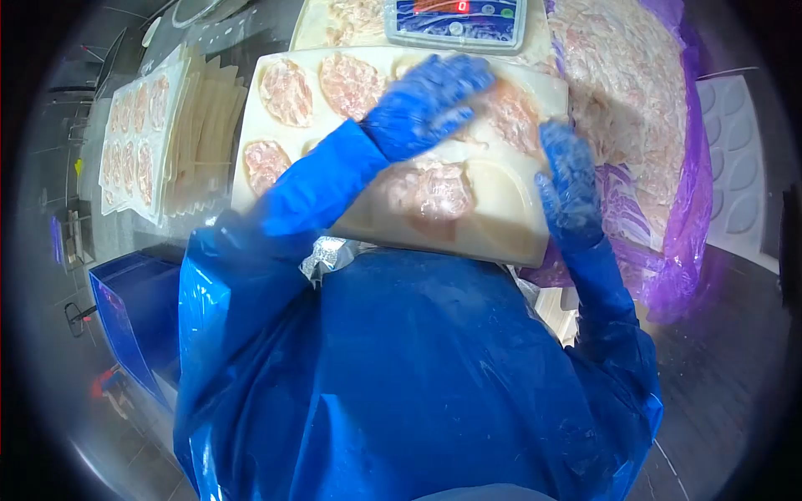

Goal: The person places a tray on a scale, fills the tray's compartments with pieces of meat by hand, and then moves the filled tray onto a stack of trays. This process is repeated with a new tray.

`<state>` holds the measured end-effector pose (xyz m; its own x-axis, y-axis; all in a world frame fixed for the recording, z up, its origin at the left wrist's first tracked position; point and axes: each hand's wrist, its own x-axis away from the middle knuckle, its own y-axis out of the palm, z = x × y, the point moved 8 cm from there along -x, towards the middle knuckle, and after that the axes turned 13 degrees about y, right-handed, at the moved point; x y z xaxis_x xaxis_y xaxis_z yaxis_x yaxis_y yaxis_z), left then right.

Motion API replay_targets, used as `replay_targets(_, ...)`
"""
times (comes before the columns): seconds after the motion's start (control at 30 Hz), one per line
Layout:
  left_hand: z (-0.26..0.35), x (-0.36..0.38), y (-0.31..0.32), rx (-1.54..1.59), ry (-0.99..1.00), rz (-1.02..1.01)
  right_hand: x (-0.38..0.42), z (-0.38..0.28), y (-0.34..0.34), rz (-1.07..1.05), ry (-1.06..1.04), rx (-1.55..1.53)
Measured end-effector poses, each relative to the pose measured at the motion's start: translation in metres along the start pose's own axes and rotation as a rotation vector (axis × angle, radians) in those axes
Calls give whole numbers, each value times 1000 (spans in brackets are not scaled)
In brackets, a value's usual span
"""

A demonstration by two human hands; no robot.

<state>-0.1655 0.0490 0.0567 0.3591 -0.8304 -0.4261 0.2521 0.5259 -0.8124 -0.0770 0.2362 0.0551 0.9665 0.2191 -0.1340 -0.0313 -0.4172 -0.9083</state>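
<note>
Well, the minced meat looks wet, pale pink and streaked with white, pressed into rounded hollows of a cream mould tray [551, 92]. 3 flattened pieces sit towards its left, while a looser lump [430, 192] lies near the front edge, overlapping the hollow. More of it [510, 113] spreads at the far right.

The left hand [430, 104], gloved in blue, reaches across the tray palm down, fingers stretched and thumb apart, gripping nothing I can see. The right hand [572, 179] stands at the tray's right edge, fingers straight and together, thumb spread away, also without a visible hold. Pale residue smears both gloves.

Motion blurs the left fingers, and that forearm covers some hollows; what lies beneath its palm I can't tell. The scale [455, 29] is cut off above, its display showing 0.
</note>
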Motion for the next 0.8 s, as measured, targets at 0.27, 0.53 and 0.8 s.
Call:
replay_targets(0.27, 69, 89, -16, -249, -329, -19, -17, -58, -3, 245, -7, -151)
replay_targets(0.53, 64, 105, -19, -167, -392, 81, -12, -76, 61, -295, 135, -579)
replay_targets(0.8, 72, 65, -1, -53, -218, 70, -10, -68, 22, -144, 207, -833)
